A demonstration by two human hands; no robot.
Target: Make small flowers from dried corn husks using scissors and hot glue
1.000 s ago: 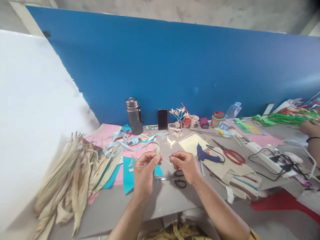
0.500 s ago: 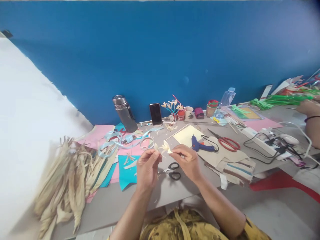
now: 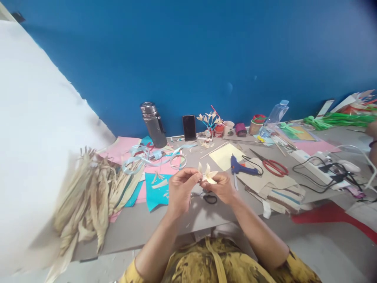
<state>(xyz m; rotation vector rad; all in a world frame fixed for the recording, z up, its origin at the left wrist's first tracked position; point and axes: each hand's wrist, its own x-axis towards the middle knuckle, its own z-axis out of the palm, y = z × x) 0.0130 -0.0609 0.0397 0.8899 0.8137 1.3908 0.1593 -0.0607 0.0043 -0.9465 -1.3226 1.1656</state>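
A pale cream flower (image 3: pixel 209 175), apparently made of dried husk, is pinched in the fingers of my right hand (image 3: pixel 223 189). Against its left side my left hand (image 3: pixel 181 192) pinches a single cream petal (image 3: pixel 200 168). Both sets of fingertips meet at the flower's base, which they hide. Under my hands, black-handled scissors (image 3: pixel 210 199) lie partly covered on the table. Just beyond my right hand lies a blue glue gun (image 3: pixel 244 169). Further back stand similar flowers (image 3: pixel 209 118) on blue stems.
Dried corn husks (image 3: pixel 88 196) hang over the table's left edge. A thermos (image 3: pixel 153 125) and a phone (image 3: pixel 189 127) stand near the wall. Red-handled scissors (image 3: pixel 273 167), a folded cloth (image 3: pixel 285 196) and a power strip (image 3: pixel 319 169) lie to the right. Another person's hand (image 3: pixel 372 129) shows at the right edge.
My hands have come together, bringing the petal against the flower's side. The flower has turned so that its spread petals face me more. The view has shifted slightly.
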